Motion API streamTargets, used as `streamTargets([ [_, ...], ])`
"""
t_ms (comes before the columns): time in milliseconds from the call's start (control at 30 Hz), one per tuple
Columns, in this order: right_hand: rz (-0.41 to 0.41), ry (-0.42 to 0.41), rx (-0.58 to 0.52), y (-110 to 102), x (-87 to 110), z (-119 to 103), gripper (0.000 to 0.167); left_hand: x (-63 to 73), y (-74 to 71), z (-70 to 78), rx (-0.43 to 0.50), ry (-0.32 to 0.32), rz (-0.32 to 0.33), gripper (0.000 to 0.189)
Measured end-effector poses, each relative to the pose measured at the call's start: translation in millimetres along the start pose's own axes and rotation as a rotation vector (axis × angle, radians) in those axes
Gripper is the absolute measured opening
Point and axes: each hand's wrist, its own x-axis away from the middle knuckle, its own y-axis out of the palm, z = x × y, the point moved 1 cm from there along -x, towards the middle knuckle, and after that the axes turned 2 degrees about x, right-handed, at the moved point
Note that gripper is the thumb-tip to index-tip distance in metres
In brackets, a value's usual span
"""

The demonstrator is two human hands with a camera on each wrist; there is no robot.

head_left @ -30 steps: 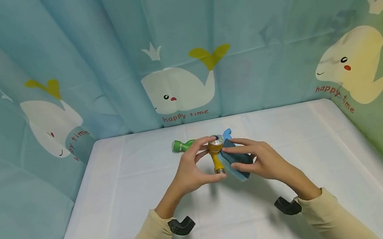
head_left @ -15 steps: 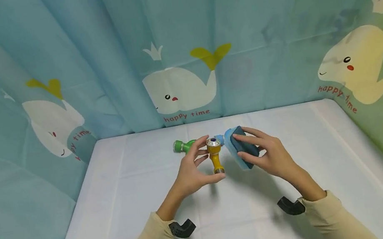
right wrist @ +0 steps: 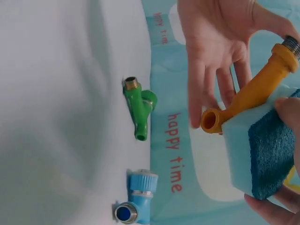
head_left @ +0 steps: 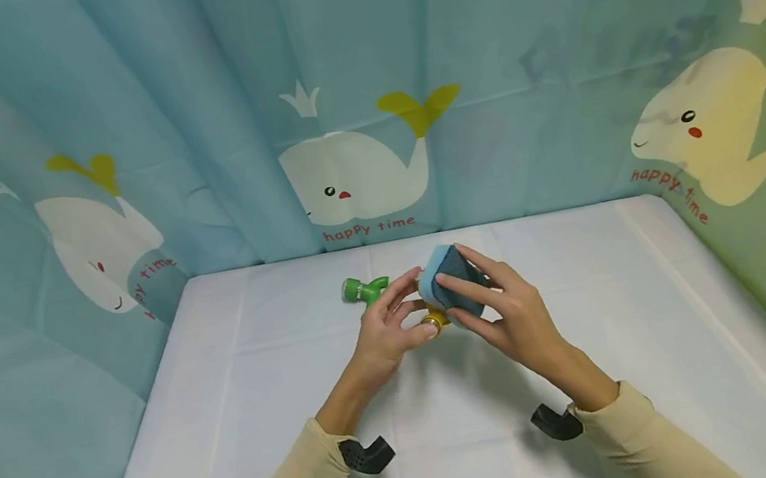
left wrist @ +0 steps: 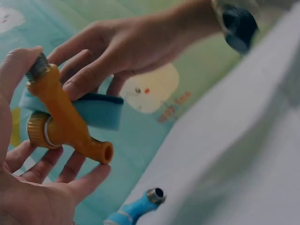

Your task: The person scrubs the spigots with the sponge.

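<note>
My left hand (head_left: 379,339) holds a yellow tap (left wrist: 68,115) between thumb and fingers, above the table. Its thumb presses the threaded metal end, while the fingertips reach the knob and the spout side. My right hand (head_left: 522,321) grips a sponge (right wrist: 262,150), light blue with a dark scouring side. The sponge's light face lies against the tap's body in the right wrist view. From the head view, the sponge covers most of the tap, and only a yellow end shows below it.
A green tap (right wrist: 139,111) lies on the white table (head_left: 292,423) toward the back, left of the hands. A blue tap (right wrist: 142,190) lies beside it, hidden in the head view. Whale-print curtains (head_left: 195,118) hang behind the table.
The sponge first moved right, away from the tap, then came back left over it. My left hand has tilted the tap, so its silver-capped top no longer faces up.
</note>
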Motion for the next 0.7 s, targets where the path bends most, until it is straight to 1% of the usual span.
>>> streamTargets([
  [33,0.006,0.006,-0.004,0.2,-1.0,-0.7,0.058,-0.5,0.2,-0.4,0.031,-0.001,0.001,0.086],
  [100,0.024,0.009,-0.008,0.5,-2.3,-1.6,0.057,-1.5,0.5,-0.8,0.063,-0.001,-0.002,0.088],
  [167,0.035,0.006,-0.006,0.4,-2.3,-1.8,0.058,-1.9,0.4,-1.1,0.064,-0.011,-0.011,0.090],
  [233,0.032,-0.012,0.009,0.2,-1.6,-1.4,0.058,-1.5,0.0,-1.3,0.053,-0.027,-0.013,0.092],
  [367,0.007,-0.064,0.076,-1.0,0.5,1.9,0.062,0.1,-0.9,-0.3,-0.005,-0.047,-0.001,0.095],
  [467,0.013,-0.054,0.147,-2.8,1.3,5.6,0.064,0.4,-1.6,1.1,-0.058,-0.048,0.033,0.094],
  [533,0.023,-0.041,0.167,-3.8,2.4,6.8,0.065,0.6,-2.5,1.2,-0.083,-0.052,0.061,0.092],
  [633,-0.011,-0.075,0.163,-3.5,4.8,5.3,0.064,0.2,-3.2,0.7,-0.091,-0.051,0.080,0.090],
  [700,-0.049,-0.110,0.167,-2.6,6.1,4.8,0.063,0.2,-3.0,0.6,-0.089,-0.048,0.070,0.090],
])
